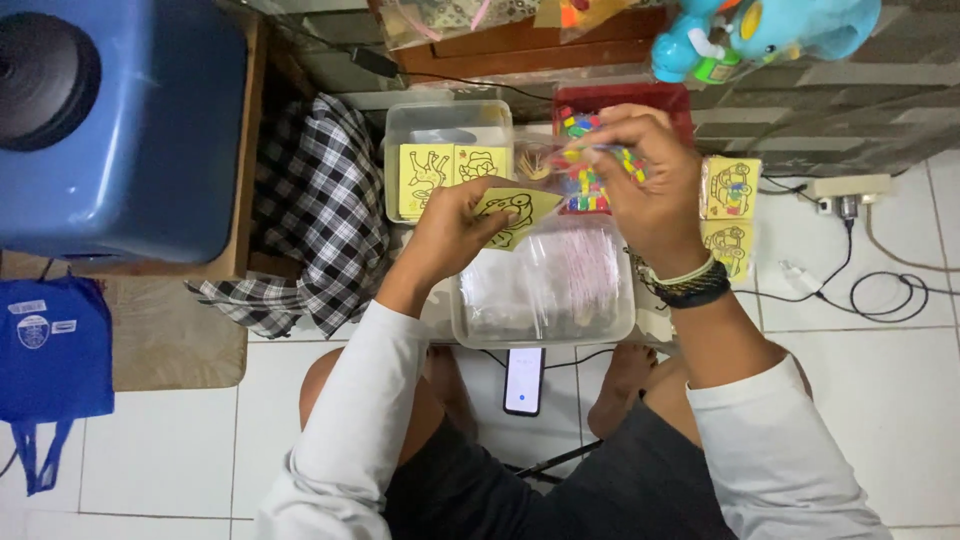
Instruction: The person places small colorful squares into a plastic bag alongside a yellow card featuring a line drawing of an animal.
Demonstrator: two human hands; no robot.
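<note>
Left hand [455, 235] pinching yellow picture card [512, 212] over near clear tub [545, 325] of plastic sleeves, right hand [645, 185] gripping clear bag [585, 170], possibly beads, far tub [448, 118] holding yellow cards [450, 172], red tray [660, 98] behind.

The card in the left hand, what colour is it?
Yellow with a black line drawing; the card in the left hand shows best in the head view.

Light: you work under even, fairly bright indoor light.
Shadows: soft ones lie beneath your legs on the white floor tiles [880, 400].
Blur: your right hand [640, 175] smears slightly.
Edges: straight lines bow.
</note>
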